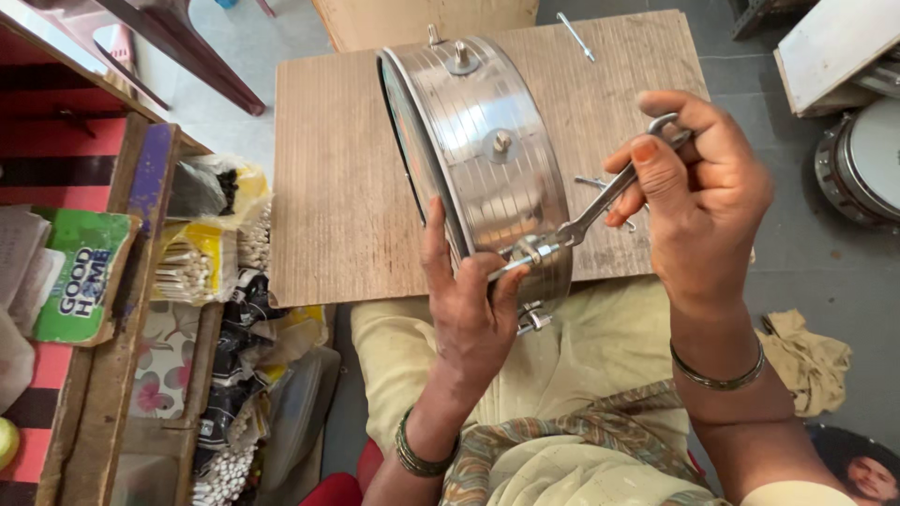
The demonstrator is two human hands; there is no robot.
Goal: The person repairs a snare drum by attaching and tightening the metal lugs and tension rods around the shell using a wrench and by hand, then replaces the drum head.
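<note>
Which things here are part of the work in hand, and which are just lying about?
In use:
left hand steadying the metal drum shell
right hand turning a spanner on a tension lug
wooden board under the drum

Lying about:
loose bolt
second drum
crumpled cloth
green box
packets of white sticks

place: drum workshop | evidence: metal drum shells, wooden workboard, loose bolts

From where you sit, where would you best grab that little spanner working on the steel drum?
Probably by the free ring end of the spanner, from the right, as the right hand does. Its other end sits on a lug of the drum shell, so the shaft sticks out sideways. The left hand steadies the rim on the wooden board.
</note>
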